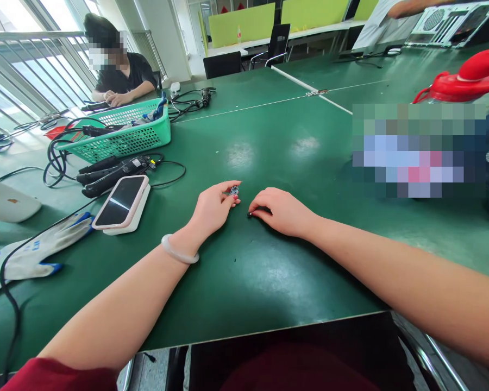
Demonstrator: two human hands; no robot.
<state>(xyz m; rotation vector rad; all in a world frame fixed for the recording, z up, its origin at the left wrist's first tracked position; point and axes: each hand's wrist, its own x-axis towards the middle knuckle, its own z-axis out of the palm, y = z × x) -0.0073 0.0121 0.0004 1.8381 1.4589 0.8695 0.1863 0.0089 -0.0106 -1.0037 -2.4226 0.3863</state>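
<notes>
I watch remotely: bare left hand (212,209), grip pinched round a small, roundish grey part (234,190) over the glossy green surface (277,282). Bare right hand (283,210) near it, grip closed on a tiny black piece (250,215), perhaps touching the surface. Pink-framed, black-screened phone (122,202) lies leftward.

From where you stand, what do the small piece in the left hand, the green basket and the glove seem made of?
Small piece: perhaps metal or plastic; looks greyish, but too tiny to tell. Green basket: probably moulded plastic, slight sheen, judging by its regular holes. Glove: likely matte fabric, given its limp shape.
</notes>
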